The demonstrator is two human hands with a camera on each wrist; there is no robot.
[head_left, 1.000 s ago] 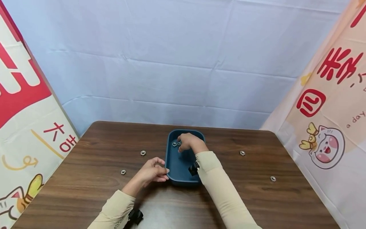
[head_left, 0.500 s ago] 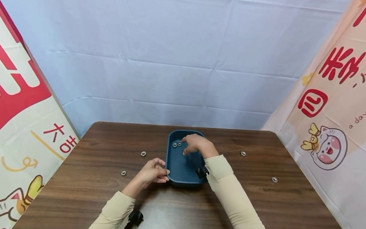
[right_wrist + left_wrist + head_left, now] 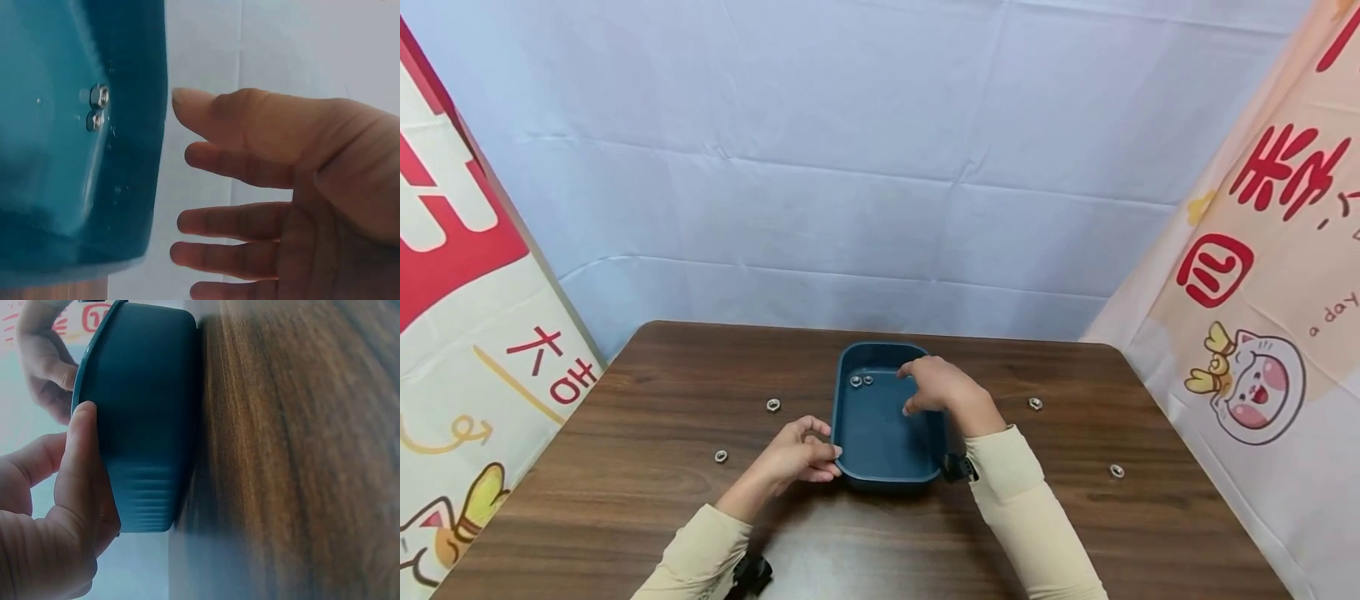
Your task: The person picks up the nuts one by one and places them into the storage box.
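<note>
A dark blue rectangular tray (image 3: 887, 480) stands on the table. Two metal nuts lie at its far left inside; the larger nut (image 3: 99, 96) and the smaller nut (image 3: 95, 120) sit side by side in the right wrist view. My left hand (image 3: 801, 450) holds the tray's left side near the front corner, thumb at the rim and fingers against the outer wall. Over the tray's right part hovers my right hand (image 3: 943, 387), its fingers spread and nothing between them. In the right wrist view its thumb and fingers are apart, above the rim.
On the wooden table (image 3: 647, 500), a nut (image 3: 773, 405) and another nut (image 3: 721, 457) lie left of the tray. To its right are a nut (image 3: 1035, 403) and a farther nut (image 3: 1117, 471). A pale cloth backdrop (image 3: 820, 167) hangs behind.
My right hand has drawn back rightward from beside the two nuts in the tray, uncovering the tray's middle. My left hand keeps its place at the rim.
</note>
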